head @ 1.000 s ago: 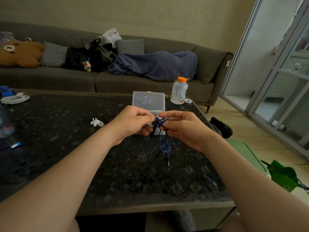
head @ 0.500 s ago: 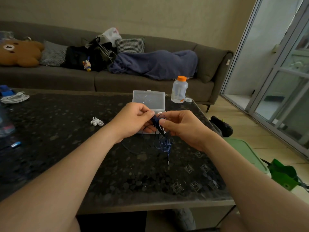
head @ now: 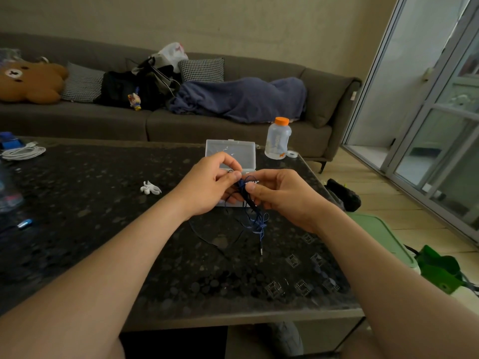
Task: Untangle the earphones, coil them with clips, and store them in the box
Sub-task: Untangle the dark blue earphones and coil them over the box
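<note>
A tangle of dark and blue earphone cables hangs between my hands above the black stone table. My left hand pinches the knot's upper part with thumb and fingers. From the other side my right hand pinches the same tangle. Loose loops trail down onto the table, and a jack plug dangles at the end. Behind my hands stands the clear plastic box with its lid open. White clips lie on the table to the left.
A bottle with an orange cap and a tape roll stand near the table's far right corner. A white coiled cable lies far left. A green bin sits on the floor at the right. A sofa runs behind.
Both hands have risen slightly with the tangle, and more cable now hangs straight below them. The left thumb has shifted up on the knot.
</note>
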The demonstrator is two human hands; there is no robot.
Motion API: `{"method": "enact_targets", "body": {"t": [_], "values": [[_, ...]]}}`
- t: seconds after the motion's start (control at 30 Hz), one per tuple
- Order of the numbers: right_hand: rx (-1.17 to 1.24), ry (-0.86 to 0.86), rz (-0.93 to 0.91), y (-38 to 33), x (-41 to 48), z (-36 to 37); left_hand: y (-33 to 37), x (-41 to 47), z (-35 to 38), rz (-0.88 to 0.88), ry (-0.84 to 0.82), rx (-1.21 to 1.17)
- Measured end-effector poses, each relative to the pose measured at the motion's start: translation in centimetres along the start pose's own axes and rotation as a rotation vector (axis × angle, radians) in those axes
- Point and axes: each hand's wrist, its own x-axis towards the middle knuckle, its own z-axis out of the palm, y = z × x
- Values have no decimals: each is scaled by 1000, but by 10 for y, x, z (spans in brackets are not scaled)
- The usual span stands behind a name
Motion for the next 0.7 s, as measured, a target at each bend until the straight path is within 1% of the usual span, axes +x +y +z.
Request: {"method": "enact_targets", "body": {"t": [0.07,0.13,0.27,0.4,0.47,0.53,0.63,0.7], "values": [[-22,-4,-7,-2,-1,0,0,0,1,15,28,42],[-53,11,-16,-4,-2,-1,0,0,2,15,50,25],[-127,98,-28,-2,0,0,1,0,2,-35,78,-23],[-157,109,-56,-4,-1,3,-1,1,5,-55,77,-8],[-140,127,-67,-9,-3,5,-1,2,5,-57,97,-10],[-98,141,-83,-11,-3,7,0,3,5,-62,109,-62],[21,103,-73,-13,-4,7,0,5,6,-85,126,-130],[12,103,-83,-14,-5,7,0,6,7,-108,123,-168]]}}
